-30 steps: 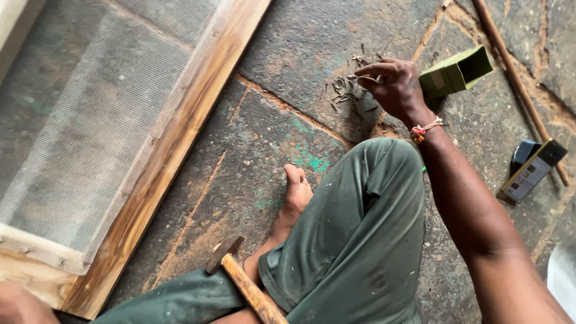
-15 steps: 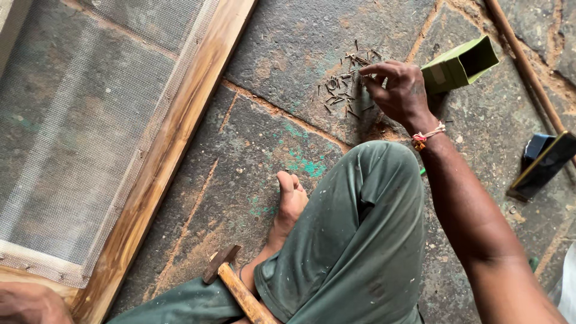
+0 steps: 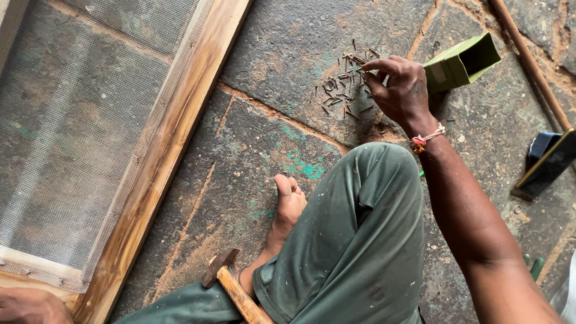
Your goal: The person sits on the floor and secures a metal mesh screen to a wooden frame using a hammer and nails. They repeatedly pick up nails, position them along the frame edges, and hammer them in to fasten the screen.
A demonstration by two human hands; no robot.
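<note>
My right hand (image 3: 401,87) reaches over my bent knee to a scatter of small dark nails (image 3: 339,84) on the stone floor, thumb and fingers pinched on a few of them. A green open box (image 3: 461,61) lies on its side just right of that hand. My left hand (image 3: 29,306) shows only partly at the bottom left corner, resting on the corner of a wooden frame (image 3: 174,141) covered with wire mesh (image 3: 72,114). A wooden-handled hammer (image 3: 231,285) lies by my leg and bare foot (image 3: 288,207).
Rough stone slabs with cracks make up the floor. A thin brown rod (image 3: 528,60) runs along the upper right. A dark phone-like object (image 3: 549,165) lies at the right edge. My green trouser leg (image 3: 354,240) fills the lower middle.
The view has shifted slightly. My right hand has stayed over the nail pile, its fingers closing on some nails. The left hand remains at the frame corner.
</note>
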